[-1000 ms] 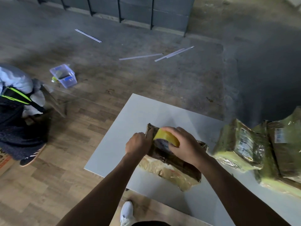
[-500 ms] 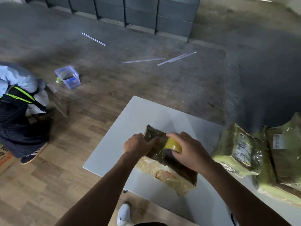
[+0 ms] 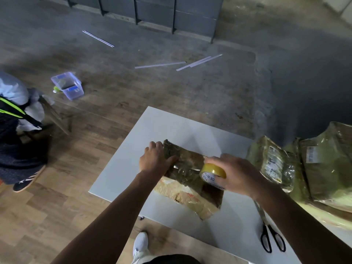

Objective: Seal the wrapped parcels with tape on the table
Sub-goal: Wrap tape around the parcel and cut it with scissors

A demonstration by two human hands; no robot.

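A brown wrapped parcel (image 3: pixel 187 168) lies on the white table (image 3: pixel 167 126). My left hand (image 3: pixel 155 161) presses down on the parcel's far left end, thumb laid across its top. My right hand (image 3: pixel 236 173) grips a yellow roll of tape (image 3: pixel 212 173) at the parcel's right side. A clear strip of tape runs along the parcel's top from the roll toward my left hand.
Two more wrapped parcels (image 3: pixel 274 162) (image 3: pixel 327 161) are stacked at the table's right. Black-handled scissors (image 3: pixel 271 239) lie near the front edge under my right forearm. On the floor are a clear plastic box (image 3: pixel 67 85), a seated person (image 3: pixel 17 134) at left and white strips (image 3: pixel 198 62).
My right hand has pulled the tape roll rightward along the parcel, away from my left hand, laying out tape. My left hand stayed at the left end and flattened onto it.
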